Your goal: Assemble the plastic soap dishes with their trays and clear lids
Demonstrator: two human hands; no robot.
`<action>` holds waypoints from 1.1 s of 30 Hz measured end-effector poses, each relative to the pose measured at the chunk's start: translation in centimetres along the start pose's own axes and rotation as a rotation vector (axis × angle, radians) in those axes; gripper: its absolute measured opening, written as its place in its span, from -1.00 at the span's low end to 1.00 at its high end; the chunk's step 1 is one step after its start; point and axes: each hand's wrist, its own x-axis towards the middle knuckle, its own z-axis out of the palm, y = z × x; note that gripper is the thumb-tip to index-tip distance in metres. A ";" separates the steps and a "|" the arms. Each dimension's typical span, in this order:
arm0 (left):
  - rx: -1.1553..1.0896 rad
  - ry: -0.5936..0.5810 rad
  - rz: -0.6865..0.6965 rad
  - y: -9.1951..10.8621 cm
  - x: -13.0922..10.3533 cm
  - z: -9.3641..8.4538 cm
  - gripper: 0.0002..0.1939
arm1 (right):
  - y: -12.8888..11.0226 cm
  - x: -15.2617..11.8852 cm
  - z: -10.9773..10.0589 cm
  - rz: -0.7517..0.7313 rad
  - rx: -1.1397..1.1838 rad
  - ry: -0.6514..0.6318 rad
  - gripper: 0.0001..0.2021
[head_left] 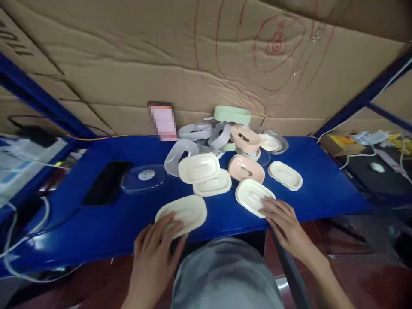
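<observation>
My left hand (157,249) grips a cream oval plastic dish (193,210) by its near left edge, fingers over the top and thumb at the side. On the right, my right hand (286,223) has its fingers over the near right rim of another cream oval dish (249,193); its thumb is mostly hidden. Between and beyond them, two more cream dishes overlap, the upper dish (199,167) resting partly on the lower dish (217,184). A peach oval piece with a slot (238,165) lies behind the right dish. One further cream dish (286,175) sits to its right.
Grey oval parts (175,156), a peach ring (246,135) and a green holder (231,113) are heaped at the back of the blue table (322,184). A clear lid (144,182) and black phone (106,182) lie left. Cardboard (161,51) walls the back.
</observation>
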 end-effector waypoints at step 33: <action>-0.326 0.075 0.178 5.3 3.3 2.5 -0.63 | -5.2 4.4 2.1 -0.345 0.161 0.013 -0.59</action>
